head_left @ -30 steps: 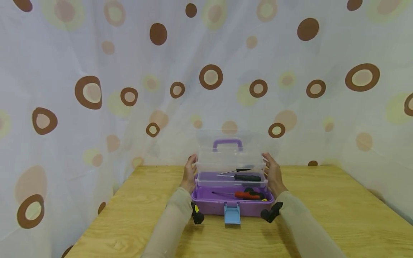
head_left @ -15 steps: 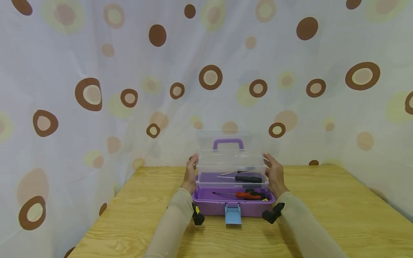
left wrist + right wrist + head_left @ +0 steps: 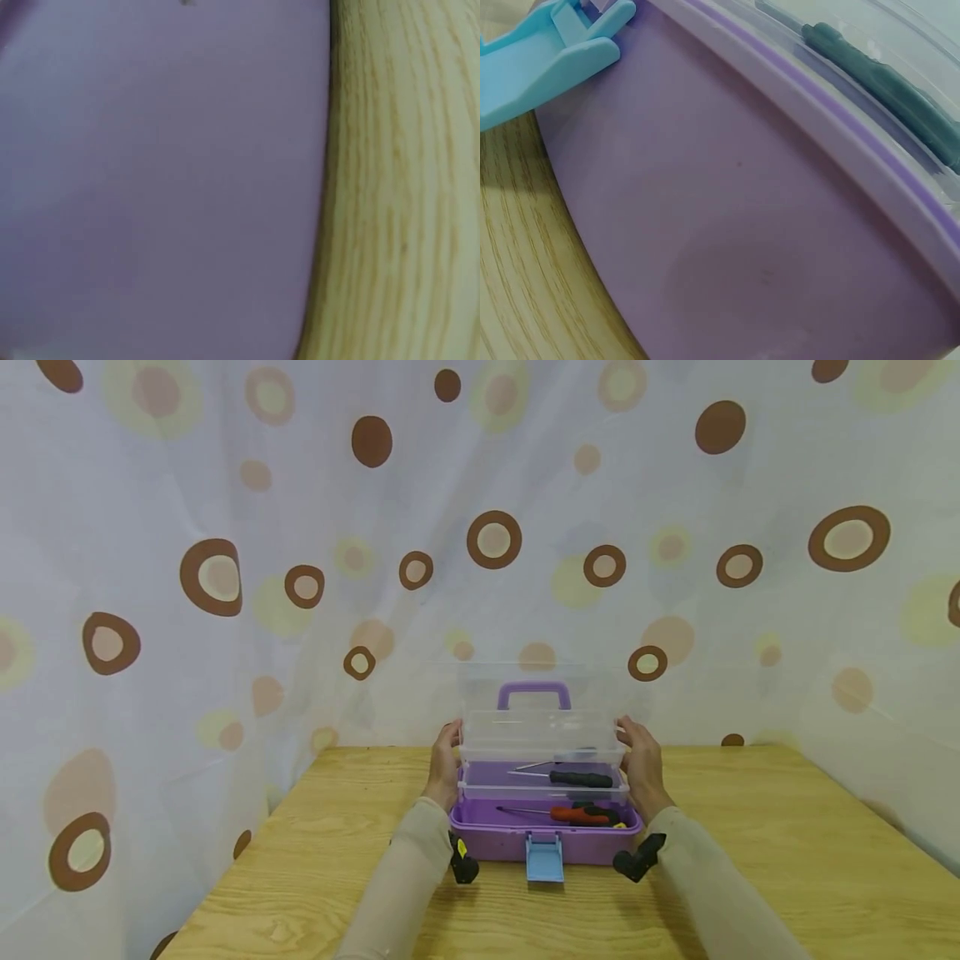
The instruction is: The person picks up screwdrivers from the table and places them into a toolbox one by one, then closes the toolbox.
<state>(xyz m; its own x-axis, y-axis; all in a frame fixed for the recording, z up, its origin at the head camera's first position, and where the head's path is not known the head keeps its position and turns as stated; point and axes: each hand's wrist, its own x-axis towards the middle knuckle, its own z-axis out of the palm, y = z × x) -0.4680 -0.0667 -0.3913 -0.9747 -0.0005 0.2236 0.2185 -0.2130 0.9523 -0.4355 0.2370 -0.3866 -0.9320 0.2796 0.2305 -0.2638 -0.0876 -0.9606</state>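
Observation:
A purple toolbox sits on the table with its clear lid raised behind, a purple handle on it. Clear tiered trays stand raised above the base. My left hand grips their left end; my right hand grips the right end. Some fingertips are hidden by the trays. A black-handled screwdriver lies in the lower tray, another slim tool behind it. In the base lies a red-and-black screwdriver. The light blue latch hangs down in front.
The wooden table carries the toolbox near its back edge. A spotted curtain hangs behind and along both sides. In the right wrist view, the base's purple wall and the latch fill much of the frame.
The clear trays and the black-handled screwdriver have sunk slightly, with both hands staying at the tray ends. The base and the red-and-black screwdriver keep their place; the head view shifts a little.

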